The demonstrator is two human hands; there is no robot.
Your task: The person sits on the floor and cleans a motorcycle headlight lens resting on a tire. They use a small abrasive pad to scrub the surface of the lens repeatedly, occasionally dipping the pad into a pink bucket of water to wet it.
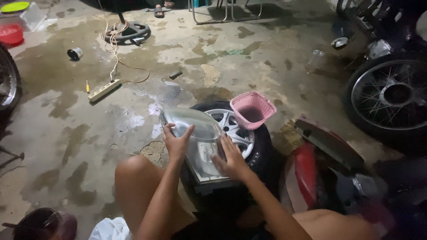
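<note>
Both hands are pressing open-palmed on the clear headlight lens (195,133) balanced atop the car wheel (242,133), left hand (177,143) and right hand (229,158) gripping nothing, so I'm fearing it's sliding off onto the wet concrete floor (80,133).

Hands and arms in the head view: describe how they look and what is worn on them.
Both arms are bare from the hands up to the frame's lower edge, with no sleeves showing. The left hand and right hand wear no gloves, and no rings, watch or bracelets are visible. The bare knees suggest short clothing.
</note>
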